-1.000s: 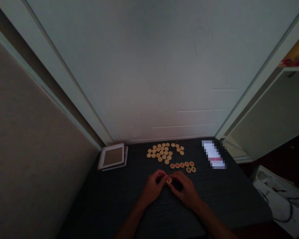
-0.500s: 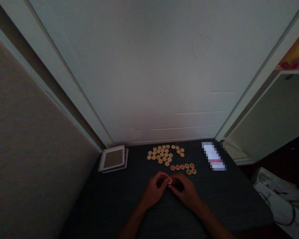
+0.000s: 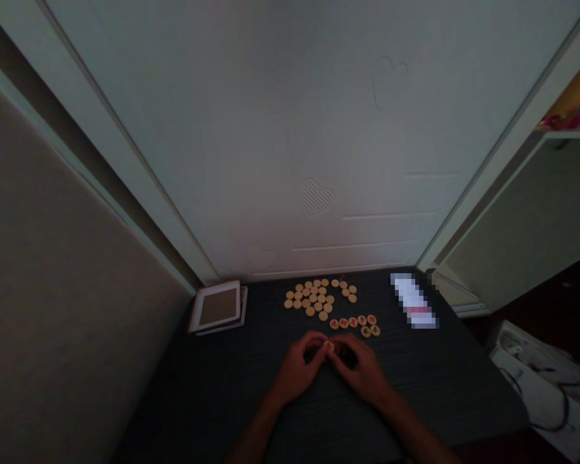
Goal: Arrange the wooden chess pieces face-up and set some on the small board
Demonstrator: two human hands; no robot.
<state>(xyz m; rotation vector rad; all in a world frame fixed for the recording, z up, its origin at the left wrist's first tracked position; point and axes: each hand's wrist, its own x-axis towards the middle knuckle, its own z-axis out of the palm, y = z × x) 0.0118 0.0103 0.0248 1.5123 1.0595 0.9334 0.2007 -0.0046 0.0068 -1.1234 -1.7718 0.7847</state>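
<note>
Disc (image 3: 328, 347) between your left hand (image 3: 294, 370) and right hand (image 3: 362, 370), nearer you than the red row (image 3: 352, 322).
Both pinch it, its mark blurred; the row counts five, two black discs (image 3: 366, 331) nearer you, twenty-four blanks (image 3: 313, 298) beyond.

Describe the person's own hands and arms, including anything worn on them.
The left hand and right hand wear no gloves. No watch or bracelet shows at either wrist, and no sleeve shows on the forearms within the picture. It is too dim to tell about rings or small markings.
</note>
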